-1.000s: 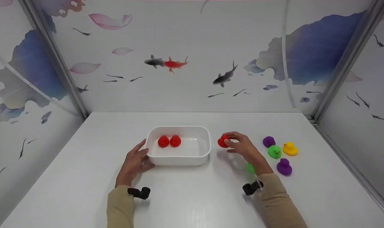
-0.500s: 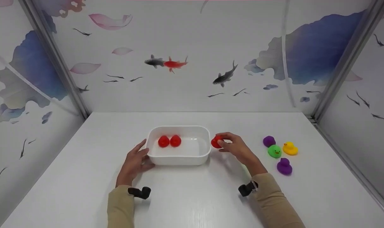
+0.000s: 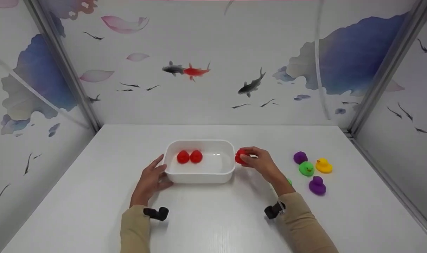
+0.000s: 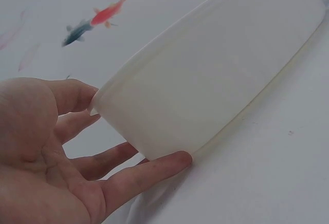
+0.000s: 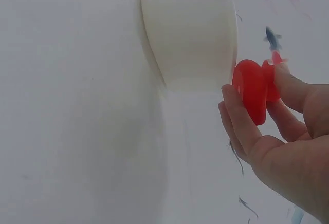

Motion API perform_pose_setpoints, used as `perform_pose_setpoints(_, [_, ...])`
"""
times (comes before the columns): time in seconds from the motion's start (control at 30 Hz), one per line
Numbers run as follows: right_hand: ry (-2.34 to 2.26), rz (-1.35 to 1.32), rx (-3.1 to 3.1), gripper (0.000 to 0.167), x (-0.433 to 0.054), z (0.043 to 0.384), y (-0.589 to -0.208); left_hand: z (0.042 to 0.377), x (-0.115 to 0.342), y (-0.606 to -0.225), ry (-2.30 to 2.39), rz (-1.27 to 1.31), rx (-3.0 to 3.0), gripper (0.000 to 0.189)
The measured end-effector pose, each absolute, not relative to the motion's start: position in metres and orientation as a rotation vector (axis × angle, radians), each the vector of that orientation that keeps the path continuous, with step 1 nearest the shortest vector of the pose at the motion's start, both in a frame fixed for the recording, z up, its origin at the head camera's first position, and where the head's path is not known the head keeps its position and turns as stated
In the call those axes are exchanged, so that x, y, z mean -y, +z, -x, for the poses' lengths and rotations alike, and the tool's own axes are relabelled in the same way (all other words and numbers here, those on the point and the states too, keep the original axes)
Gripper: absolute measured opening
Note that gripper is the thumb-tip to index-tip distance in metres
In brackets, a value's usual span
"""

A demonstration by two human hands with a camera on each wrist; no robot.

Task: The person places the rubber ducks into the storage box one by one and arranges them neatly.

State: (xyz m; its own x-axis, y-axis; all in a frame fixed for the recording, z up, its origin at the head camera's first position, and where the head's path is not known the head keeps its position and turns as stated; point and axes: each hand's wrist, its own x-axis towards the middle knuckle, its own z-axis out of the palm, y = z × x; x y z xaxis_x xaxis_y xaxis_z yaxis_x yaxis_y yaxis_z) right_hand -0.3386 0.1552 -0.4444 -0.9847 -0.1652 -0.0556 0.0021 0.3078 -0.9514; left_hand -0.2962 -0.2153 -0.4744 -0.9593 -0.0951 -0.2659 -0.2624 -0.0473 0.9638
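A white plastic container [image 3: 199,178] stands mid-table with two red rubber ducks [image 3: 183,157] in its left half. My left hand [image 3: 149,181] touches its left end. In the left wrist view, relaxed fingertips lie at the rim and the straight thumb [image 4: 159,168] rests along the lower corner. Just outside the container's right rim, my right hand [image 3: 264,163] pinches another red rubber duck [image 3: 241,156] between thumb and fingers. The right wrist view has this red duck [image 5: 250,90] tipped on its side beside the container's wall [image 5: 190,34], its far side hidden by the fingers.
To the right lie two purple ducks [image 3: 317,185], a green duck [image 3: 306,169] and a yellow duck [image 3: 324,165]. Another green piece [image 3: 289,181] peeks out behind the right forearm. Patterned walls [image 3: 213,105] close off the table's back and sides.
The right hand has carried its red duck left to the container's right rim, then stayed nearly still over the last half second. The left hand and container have kept their places.
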Motion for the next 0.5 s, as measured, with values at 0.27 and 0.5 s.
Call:
perform_pose_setpoints(0.27, [-1.759,0.135,-2.468,0.046,-0.1530,0.3426,-0.4453,0.2972,0.2149,-0.4734,2.153,0.371,-2.082,0.057])
perform_pose_setpoints(0.5, [-1.761,0.208,-2.469,0.051,-0.1522,0.3411,-0.4454,0.2924,0.2145,-0.4718,2.150,0.359,-2.095,0.057])
